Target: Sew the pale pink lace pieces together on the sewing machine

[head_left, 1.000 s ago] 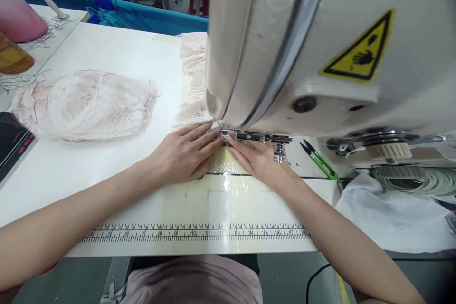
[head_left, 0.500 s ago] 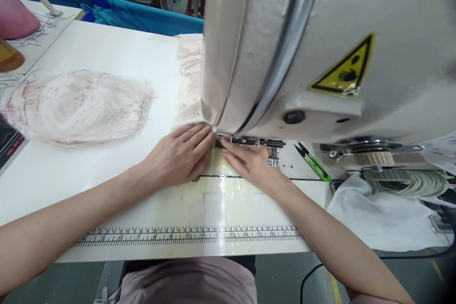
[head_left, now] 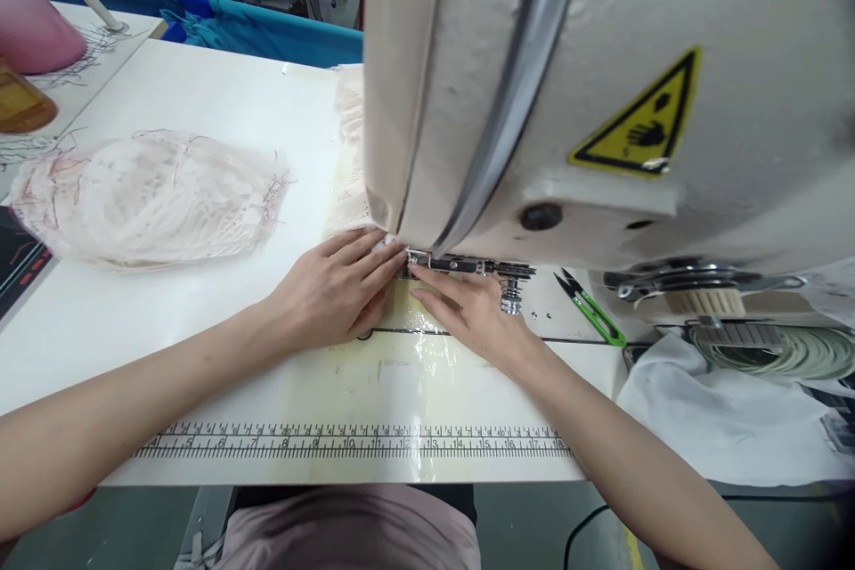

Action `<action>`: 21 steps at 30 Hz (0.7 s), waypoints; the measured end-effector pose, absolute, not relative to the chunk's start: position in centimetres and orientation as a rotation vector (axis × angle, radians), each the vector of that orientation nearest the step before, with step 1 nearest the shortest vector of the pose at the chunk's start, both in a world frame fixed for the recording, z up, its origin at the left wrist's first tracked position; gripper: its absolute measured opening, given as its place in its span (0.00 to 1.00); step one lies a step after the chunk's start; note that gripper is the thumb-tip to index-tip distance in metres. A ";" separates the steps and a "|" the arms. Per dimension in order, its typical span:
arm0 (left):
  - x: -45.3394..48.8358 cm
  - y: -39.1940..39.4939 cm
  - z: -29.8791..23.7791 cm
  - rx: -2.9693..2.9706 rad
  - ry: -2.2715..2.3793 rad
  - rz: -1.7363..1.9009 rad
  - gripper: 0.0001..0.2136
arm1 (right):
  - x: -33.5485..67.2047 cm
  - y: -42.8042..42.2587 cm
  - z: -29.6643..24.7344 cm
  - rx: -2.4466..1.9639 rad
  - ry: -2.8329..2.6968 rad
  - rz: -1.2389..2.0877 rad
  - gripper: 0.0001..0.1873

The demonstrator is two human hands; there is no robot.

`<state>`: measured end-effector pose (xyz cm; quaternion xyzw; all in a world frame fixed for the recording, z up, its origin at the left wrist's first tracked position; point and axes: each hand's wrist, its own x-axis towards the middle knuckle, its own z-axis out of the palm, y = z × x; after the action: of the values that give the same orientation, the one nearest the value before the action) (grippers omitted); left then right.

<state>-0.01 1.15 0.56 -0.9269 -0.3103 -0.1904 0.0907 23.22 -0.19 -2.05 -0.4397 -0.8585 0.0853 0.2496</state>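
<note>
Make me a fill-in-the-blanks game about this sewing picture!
The left hand and right hand lie flat under a big cream sewing ____.
The thread snips right of them have ____ handles.
The warning sticker above is a ____ triangle.
The lace pile lies to the hands' ____.
Missing words: machine, green, yellow, left.

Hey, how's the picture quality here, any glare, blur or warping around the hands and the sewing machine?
Head view: soft, even light, with faint shadows under the left hand and right hand; a glare streak on the glossy table below them; the sewing machine, close to the lens, looms bulged and slightly soft; the bottom right corner darkens.
</note>
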 end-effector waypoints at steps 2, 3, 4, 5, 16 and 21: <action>0.0 1.1 0.5 -2.760 -0.945 -0.562 0.17 | 23.2 -0.2 -2.0 -1.198 -2.349 0.205 0.17; 0.0 1.1 0.5 -2.763 -0.956 -0.558 0.18 | 23.2 -0.3 -2.0 -1.197 -2.354 0.188 0.17; 0.0 1.1 0.5 -2.766 -0.966 -0.553 0.18 | 23.2 -0.3 -2.0 -1.197 -2.359 0.172 0.17; 0.0 1.1 0.4 -2.768 -0.972 -0.547 0.18 | 23.2 -0.3 -2.0 -1.193 -2.362 0.159 0.17; -0.2 1.1 0.1 -2.754 -1.000 -0.471 0.19 | 23.1 0.2 0.0 -1.223 -2.252 0.214 0.09; -0.1 0.7 0.6 -2.677 -0.906 -0.496 0.18 | 22.9 0.3 0.4 -1.180 -2.196 0.136 0.08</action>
<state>-0.05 0.69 0.55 -0.9244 -0.3128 -0.1711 0.1355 22.91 0.28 0.43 -0.4481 -0.8343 0.0518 0.3169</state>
